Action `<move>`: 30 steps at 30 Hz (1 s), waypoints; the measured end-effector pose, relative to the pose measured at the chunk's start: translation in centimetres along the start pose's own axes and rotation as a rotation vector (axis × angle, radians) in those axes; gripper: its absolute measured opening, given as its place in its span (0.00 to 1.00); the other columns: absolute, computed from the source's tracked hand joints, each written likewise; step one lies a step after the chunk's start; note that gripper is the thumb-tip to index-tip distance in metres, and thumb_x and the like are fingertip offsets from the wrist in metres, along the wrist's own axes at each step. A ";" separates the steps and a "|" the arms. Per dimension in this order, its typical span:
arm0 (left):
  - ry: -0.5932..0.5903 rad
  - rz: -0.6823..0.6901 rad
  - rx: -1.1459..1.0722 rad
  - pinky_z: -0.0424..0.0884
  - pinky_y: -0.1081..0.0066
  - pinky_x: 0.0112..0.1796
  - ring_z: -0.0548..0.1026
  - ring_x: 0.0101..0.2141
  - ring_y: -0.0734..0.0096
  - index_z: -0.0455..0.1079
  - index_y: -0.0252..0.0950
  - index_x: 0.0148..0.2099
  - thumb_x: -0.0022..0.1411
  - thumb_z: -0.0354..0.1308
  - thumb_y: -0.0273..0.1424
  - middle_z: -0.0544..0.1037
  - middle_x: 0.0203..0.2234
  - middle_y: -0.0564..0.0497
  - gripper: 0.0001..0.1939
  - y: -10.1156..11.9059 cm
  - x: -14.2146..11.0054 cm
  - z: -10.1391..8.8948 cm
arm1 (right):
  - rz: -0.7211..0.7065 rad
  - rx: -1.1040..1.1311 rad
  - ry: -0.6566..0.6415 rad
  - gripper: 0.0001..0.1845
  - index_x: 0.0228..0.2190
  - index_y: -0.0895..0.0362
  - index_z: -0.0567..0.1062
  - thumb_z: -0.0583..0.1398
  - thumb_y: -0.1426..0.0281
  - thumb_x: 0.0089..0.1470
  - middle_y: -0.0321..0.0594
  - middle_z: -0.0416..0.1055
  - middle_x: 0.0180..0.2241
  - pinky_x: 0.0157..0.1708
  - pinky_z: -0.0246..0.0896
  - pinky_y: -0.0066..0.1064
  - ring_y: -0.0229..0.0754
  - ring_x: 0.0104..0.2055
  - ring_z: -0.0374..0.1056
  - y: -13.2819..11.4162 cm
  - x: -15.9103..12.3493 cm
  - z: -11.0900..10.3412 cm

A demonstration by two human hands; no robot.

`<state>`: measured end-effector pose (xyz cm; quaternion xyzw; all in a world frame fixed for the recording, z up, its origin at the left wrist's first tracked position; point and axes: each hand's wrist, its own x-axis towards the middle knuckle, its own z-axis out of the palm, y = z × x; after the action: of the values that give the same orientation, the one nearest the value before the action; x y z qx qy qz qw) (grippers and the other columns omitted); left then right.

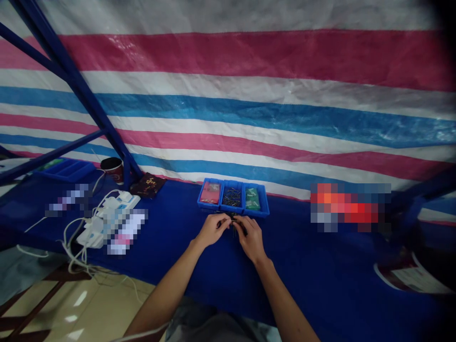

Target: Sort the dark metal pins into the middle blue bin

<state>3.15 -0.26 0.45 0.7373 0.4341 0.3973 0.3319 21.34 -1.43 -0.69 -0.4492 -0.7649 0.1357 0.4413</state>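
Observation:
My left hand (214, 229) and my right hand (250, 236) meet just in front of a blue three-part bin (256, 213) on the blue table. Both have their fingers bent into a pinch. Small thin dark pieces (234, 230), like screws, show between the hands; my fingers hide exactly what each one grips. In the bin's left compartment are red packets (209, 194). Loose dark screw-like pieces (231, 196) fill the middle one, and green packets (252, 199) lie in the right one.
Left on the table are a white power strip (94, 232) with tangled cables, a brown packet (148, 184), a paper cup (113, 170) and another blue tray (66, 169). A dark red and white tub (409, 273) stands at right. Striped sheeting (249, 109) hangs behind.

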 end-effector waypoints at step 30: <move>0.026 -0.011 0.000 0.60 0.75 0.28 0.69 0.23 0.75 0.75 0.32 0.37 0.70 0.52 0.39 0.77 0.24 0.51 0.17 0.3 0.0 0.0 | -0.001 -0.009 0.037 0.11 0.40 0.53 0.77 0.54 0.69 0.67 0.42 0.76 0.38 0.41 0.62 0.38 0.44 0.39 0.72 -0.1 0.1 -0.2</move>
<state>3.26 -0.36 0.67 0.7295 0.4425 0.4051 0.3287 21.45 -1.44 -0.50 -0.4534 -0.7573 0.1236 0.4534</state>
